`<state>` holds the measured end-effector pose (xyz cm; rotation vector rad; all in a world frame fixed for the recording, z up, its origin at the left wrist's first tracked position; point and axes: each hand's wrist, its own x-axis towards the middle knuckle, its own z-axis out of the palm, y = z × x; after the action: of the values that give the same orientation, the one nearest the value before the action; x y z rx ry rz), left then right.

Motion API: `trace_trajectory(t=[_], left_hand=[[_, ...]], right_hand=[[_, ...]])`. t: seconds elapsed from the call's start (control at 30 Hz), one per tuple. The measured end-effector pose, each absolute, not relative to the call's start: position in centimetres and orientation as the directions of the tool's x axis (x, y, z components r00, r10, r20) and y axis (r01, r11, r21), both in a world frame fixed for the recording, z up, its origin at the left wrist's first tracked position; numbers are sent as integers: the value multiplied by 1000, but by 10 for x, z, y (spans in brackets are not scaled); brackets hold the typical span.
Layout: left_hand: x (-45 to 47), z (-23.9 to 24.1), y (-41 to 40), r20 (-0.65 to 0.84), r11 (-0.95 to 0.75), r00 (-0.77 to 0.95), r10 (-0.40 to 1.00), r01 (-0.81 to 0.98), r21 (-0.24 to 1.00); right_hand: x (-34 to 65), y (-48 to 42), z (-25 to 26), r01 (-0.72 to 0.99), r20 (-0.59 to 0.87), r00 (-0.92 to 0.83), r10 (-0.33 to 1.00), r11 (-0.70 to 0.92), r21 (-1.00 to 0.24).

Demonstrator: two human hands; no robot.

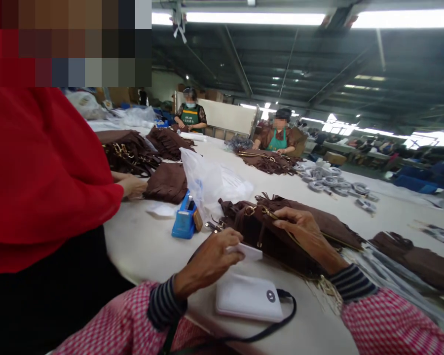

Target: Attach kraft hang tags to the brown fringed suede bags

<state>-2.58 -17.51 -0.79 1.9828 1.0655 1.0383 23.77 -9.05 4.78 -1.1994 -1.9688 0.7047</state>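
Left hand (212, 259) is pinching a white card (252, 251); right hand (303, 229) is gripping a gold fitting (267, 212) on the brown bag (249, 230), lying at five o'clock from view centre. Steadying the fitting should help. Power bank (244, 298) and table edge (210, 323) are crowding its six o'clock, tape dispenser (184, 224) its nine; bare tabletop (281, 183) is opening toward one.

readable text: none | green apron (194, 113), farther left of the two: pale lettering (189, 119) across chest, too small to make out | white device (244, 298): dark round badge (271, 296), pale mark unclear
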Motion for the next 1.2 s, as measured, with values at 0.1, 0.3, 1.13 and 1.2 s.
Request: trace_trajectory(t=[0.1,0.3,1.13,1.2], left_hand=[[-3,-11,-149,350,-466,362,864,312,828],[7,-4,-112,574,-534,98,813,519,668],[-42,-24,-143,305,-310,57,951,123,943],[-37,-32,-136,247,-255,82,965,112,960]], right_hand=[[243,-93,53,551,319,-295,900,434,-713],[256,-93,74,529,400,-275,874,485,-696],[234,-93,68,528,547,-212,810,566,-633],[235,-94,70,529,537,-202,819,553,-644]])
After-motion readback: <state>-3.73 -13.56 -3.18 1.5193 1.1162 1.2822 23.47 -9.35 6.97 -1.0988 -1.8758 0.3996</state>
